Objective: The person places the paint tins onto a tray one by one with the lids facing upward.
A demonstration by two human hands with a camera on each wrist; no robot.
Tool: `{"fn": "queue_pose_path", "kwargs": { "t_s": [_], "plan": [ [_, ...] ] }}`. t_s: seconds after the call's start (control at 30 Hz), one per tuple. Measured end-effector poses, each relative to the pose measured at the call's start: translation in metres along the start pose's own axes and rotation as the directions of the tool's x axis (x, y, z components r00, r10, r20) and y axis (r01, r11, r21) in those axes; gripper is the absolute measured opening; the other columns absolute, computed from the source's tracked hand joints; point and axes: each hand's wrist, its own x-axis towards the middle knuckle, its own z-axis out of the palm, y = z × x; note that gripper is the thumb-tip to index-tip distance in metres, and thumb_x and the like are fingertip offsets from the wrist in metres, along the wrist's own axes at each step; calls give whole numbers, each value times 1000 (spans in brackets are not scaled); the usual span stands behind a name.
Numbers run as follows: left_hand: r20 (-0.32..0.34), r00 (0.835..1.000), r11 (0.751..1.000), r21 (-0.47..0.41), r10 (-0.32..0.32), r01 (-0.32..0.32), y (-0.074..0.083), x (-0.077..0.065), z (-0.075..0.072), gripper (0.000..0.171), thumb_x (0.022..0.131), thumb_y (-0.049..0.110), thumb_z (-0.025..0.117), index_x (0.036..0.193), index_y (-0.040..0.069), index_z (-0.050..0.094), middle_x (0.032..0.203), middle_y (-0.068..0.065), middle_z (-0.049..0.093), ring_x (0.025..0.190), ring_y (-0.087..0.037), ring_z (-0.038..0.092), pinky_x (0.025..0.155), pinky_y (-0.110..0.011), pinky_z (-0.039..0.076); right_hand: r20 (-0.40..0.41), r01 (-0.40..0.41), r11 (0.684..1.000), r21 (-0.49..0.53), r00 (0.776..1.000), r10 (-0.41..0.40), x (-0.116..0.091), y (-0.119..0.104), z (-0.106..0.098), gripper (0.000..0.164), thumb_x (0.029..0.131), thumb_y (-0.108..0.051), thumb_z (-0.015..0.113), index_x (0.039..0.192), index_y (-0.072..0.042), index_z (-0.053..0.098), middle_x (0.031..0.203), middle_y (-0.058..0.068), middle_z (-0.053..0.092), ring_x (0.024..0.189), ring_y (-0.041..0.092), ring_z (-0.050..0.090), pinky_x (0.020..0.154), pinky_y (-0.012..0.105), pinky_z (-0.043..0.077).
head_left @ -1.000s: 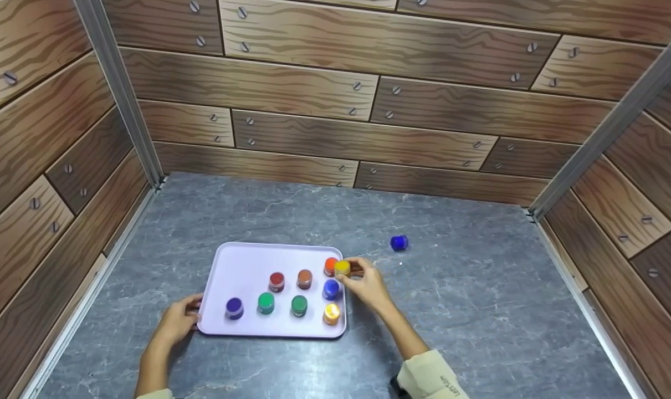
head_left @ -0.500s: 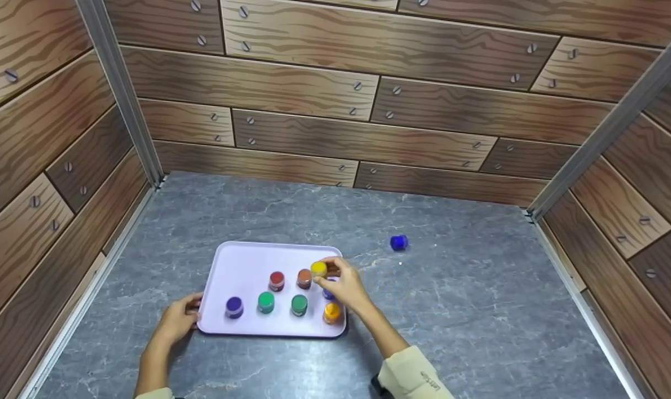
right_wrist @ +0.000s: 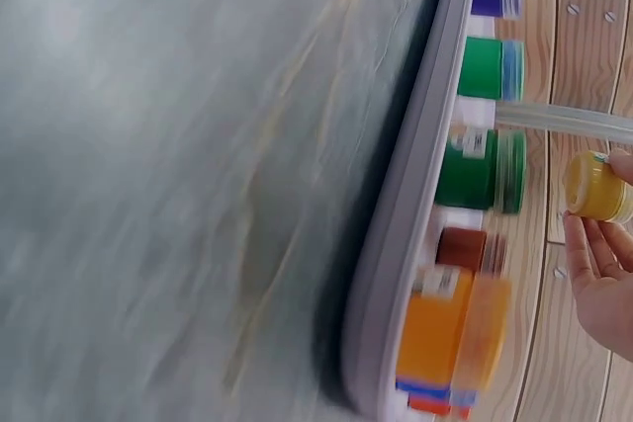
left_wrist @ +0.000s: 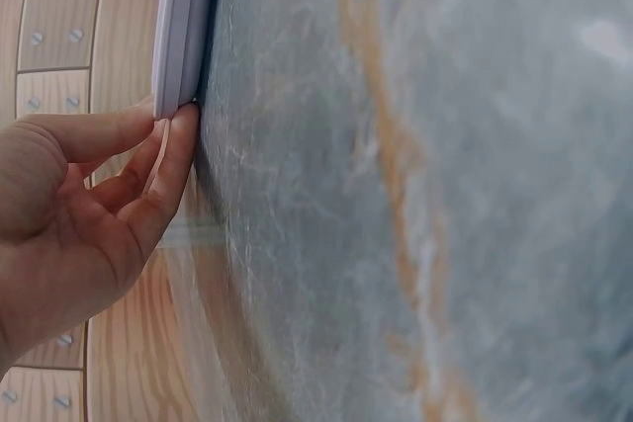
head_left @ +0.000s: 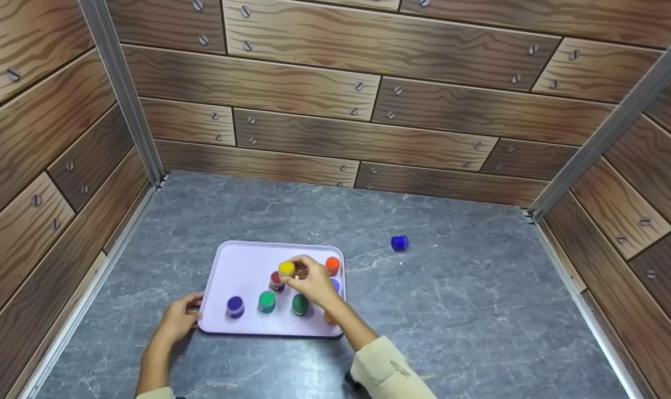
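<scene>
My right hand [head_left: 313, 284] pinches a small yellow paint jar [head_left: 286, 270] between thumb and fingers, held above the lilac tray [head_left: 246, 255]. In the right wrist view the yellow jar [right_wrist: 593, 187] is raised clear of the tray floor. Just below it in the head view stands a dark red jar [head_left: 277, 284], partly covered. My left hand [head_left: 177, 321] grips the tray's left edge; in the left wrist view its thumb lies over the rim and fingers underneath. A brown jar [right_wrist: 462, 247], hidden by my right hand in the head view, shows in the right wrist view.
Also on the tray stand a purple jar [head_left: 235, 307], two green jars, an orange-red jar [head_left: 332, 265], a blue one and a yellow-orange one, partly behind my right arm. A dark blue jar [head_left: 399, 243] lies on the grey table right of the tray. Wood-patterned walls enclose it.
My right hand has carried the yellow jar leftward across the tray, from the orange-red jar at the right edge to over the dark red one. My left hand stays at the tray edge.
</scene>
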Motion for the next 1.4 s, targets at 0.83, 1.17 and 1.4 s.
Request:
{"fn": "queue_pose_path", "kwargs": {
  "t_s": [0.83, 1.17, 1.4],
  "plan": [
    [-14, 1000, 1000, -18, 2, -2, 0, -1, 0, 41, 77, -19, 47, 118, -20, 46, 101, -27, 55, 82, -30, 58, 62, -34, 53, 99, -4, 952, -307, 994, 36, 29, 22, 71, 30, 72, -12, 77, 94, -6, 58, 86, 0, 59, 77, 10, 56, 70, 17, 46],
    [-20, 1000, 1000, -11, 0, 0, -1, 0, 1, 41, 77, -18, 48, 118, -19, 47, 101, -26, 55, 82, -29, 58, 61, -33, 53, 111, 89, 886, -455, 993, -43, 27, 24, 82, 29, 70, -14, 78, 89, -7, 57, 79, -1, 55, 70, 9, 52, 64, 18, 44],
    [-8, 1000, 1000, -18, -4, 4, -1, 1, 0, 40, 78, -18, 48, 118, -20, 45, 102, -28, 54, 85, -31, 58, 62, -35, 53, 130, 82, 839, -538, 991, -14, 26, 24, 88, 29, 70, -16, 78, 88, -9, 56, 79, -2, 56, 72, 10, 56, 65, 20, 45]
  ]
}}
